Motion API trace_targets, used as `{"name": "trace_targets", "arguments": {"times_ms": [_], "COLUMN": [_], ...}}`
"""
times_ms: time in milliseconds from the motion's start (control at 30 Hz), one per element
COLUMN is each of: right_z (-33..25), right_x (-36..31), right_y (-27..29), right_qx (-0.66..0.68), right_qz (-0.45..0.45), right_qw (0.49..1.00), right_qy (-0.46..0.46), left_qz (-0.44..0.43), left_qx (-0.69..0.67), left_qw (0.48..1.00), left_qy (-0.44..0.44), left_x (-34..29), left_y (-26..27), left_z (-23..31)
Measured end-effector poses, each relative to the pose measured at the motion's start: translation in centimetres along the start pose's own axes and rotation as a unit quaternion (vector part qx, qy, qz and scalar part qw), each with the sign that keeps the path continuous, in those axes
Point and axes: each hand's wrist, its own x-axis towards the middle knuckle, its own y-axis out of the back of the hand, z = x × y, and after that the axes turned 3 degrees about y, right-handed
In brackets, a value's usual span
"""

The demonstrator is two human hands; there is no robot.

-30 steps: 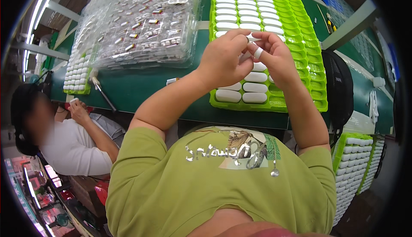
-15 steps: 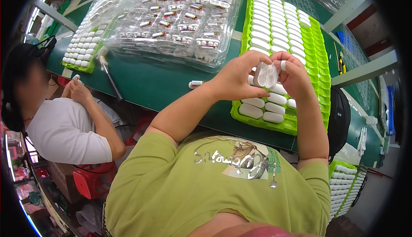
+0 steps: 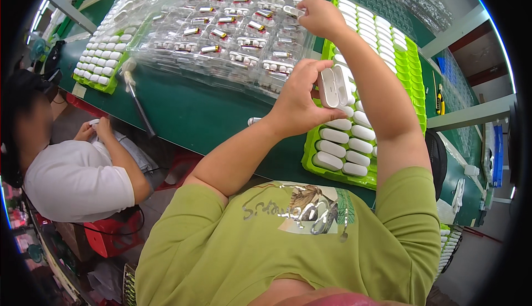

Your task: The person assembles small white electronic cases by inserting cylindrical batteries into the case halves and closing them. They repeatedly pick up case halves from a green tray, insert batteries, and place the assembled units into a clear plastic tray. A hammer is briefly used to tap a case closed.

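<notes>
My left hand [image 3: 296,93] is closed around a white oval charging case [image 3: 331,87], its lid hinged up and its hollow inside showing. Above and beyond it, my right hand [image 3: 321,18] reaches to the far right corner of the stacked clear plastic trays [image 3: 194,69]. Its fingertips pinch a small white oval insert [image 3: 293,11] with hollows in it. The trays' pockets carry similar white inserts and small silver battery cells with red and yellow ends. Under my right forearm lies a lime-green tray [image 3: 413,76] with rows of closed white cases, partly hidden by the arm.
A small white part [image 3: 254,121] lies on the green table [image 3: 183,112] by my left wrist. Further left are a black-handled brush [image 3: 141,109] and a smaller green tray [image 3: 114,87] of white cases. A co-worker in a white shirt [image 3: 83,176] sits at left. Metal posts [image 3: 471,105] stand at right.
My right hand has left the charging case and moved up to the far corner of the clear trays, taking hold of an insert. My left hand keeps the case, now turned slightly.
</notes>
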Motion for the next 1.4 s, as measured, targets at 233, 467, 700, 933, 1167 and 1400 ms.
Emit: {"name": "trace_targets", "arguments": {"times_ms": [233, 467, 700, 933, 1167, 1400], "right_z": [-0.8, 1.7, 1.5, 1.0, 2.1, 3.6], "right_x": [0.5, -11.1, -22.4, -27.2, -29.1, -30.2], "right_y": [0.6, 5.9, 7.5, 7.8, 7.9, 8.1], "right_qx": [-0.017, 0.232, 0.107, 0.255, 0.328, 0.491], "right_qz": [0.02, 0.19, 0.234, 0.192, 0.11, 0.015], "right_qw": [1.0, 0.946, 0.933, 0.931, 0.931, 0.868], "right_qy": [-0.016, 0.122, 0.254, 0.178, 0.117, 0.072], "left_qz": [-0.009, -0.02, -0.245, -0.318, -0.38, -0.426], "left_qx": [-0.159, -0.299, -0.395, -0.392, -0.364, -0.341], "left_qw": [0.982, 0.951, 0.882, 0.849, 0.83, 0.819], "left_qy": [0.098, 0.082, 0.08, 0.153, 0.185, 0.179], "left_x": [0.3, 0.1, -0.3, -0.3, 0.6, 0.8], "left_y": [0.3, 0.3, -0.6, -2.4, -3.6, -4.8], "left_z": [0.0, 0.5, -0.3, 0.1, 1.5, 1.2]}}
